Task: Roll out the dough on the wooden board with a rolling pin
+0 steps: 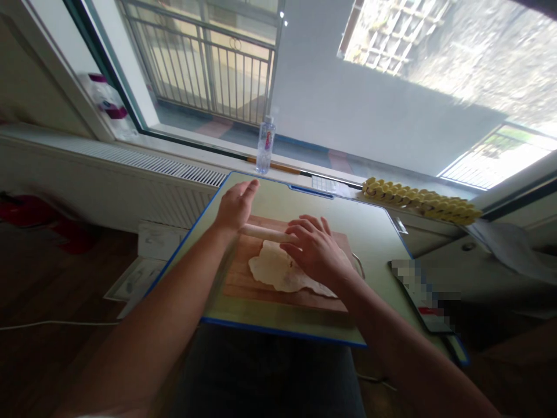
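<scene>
The right hand [315, 249] lies palm down, fingers spread and flat, across the right portion of a pale wooden rolling pin [265, 233]; it presses on the pin rather than closing around it. The left hand [235, 204] is open, fingers extended and together, with the heel of the palm resting on the left end of the same pin. The pin lies crosswise over the far edge of a thin, irregular sheet of dough [282, 271], which spreads toward the person and is partly hidden beneath the right hand. The dough rests on a brown wooden board [243, 278]; its outline stays inside the board on the left and near sides, with bare wood visible there. The board sits on a green tabletop with a blue rim [278, 332], which leaves open surface beyond the board on the far side and to the right. A dark flat object [424, 316], partly blurred, lies at the right edge of the table. Behind the table, a clear plastic water bottle [265, 145] stands upright on the windowsill; its label is too small to read. A yellow ridged object [420, 200] lies along the sill to the right. A white and purple container [107, 101] stands at the far left of the sill, its lettering illegible.
</scene>
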Motion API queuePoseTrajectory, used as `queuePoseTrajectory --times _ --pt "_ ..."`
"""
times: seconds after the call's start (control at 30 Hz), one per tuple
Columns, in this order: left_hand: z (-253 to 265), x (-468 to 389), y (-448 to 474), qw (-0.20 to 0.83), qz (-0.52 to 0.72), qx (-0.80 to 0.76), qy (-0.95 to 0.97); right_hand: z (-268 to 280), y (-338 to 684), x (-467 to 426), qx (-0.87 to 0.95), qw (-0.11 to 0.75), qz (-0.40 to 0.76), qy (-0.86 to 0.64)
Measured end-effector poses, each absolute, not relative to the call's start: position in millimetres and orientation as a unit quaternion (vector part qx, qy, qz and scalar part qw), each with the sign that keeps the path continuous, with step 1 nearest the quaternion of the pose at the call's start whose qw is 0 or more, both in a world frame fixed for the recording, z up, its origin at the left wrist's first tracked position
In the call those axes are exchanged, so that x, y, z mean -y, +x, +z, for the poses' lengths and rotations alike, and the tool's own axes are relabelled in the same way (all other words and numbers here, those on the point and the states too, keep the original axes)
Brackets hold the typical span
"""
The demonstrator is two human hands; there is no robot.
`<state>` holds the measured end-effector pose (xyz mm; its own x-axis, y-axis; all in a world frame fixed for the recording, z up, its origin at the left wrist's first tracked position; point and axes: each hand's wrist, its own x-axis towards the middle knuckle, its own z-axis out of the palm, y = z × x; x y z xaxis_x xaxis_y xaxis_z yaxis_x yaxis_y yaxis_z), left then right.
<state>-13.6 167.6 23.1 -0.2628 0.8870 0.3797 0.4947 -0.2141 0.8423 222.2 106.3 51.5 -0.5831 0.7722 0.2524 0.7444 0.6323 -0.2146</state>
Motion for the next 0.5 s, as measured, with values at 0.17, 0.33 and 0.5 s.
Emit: queuePoseTrajectory --times 0.17,0.33,0.5 --pt "33.0 -164.1 -21.1 0.183 0.534 -0.602 0.565 50.4 196.5 -111.9 0.878 0.105 0.090 -0.459" --pt "35.2 -163.3 -19.9 0.160 0.529 -0.614 0.563 43.5 179.9 -124.3 0.837 0.037 0.075 -0.540" --pt "34.3 -166.2 -24.0 0.141 0.542 -0.618 0.551 42.8 170.0 -150.0 0.832 -0.009 0.005 -0.554"
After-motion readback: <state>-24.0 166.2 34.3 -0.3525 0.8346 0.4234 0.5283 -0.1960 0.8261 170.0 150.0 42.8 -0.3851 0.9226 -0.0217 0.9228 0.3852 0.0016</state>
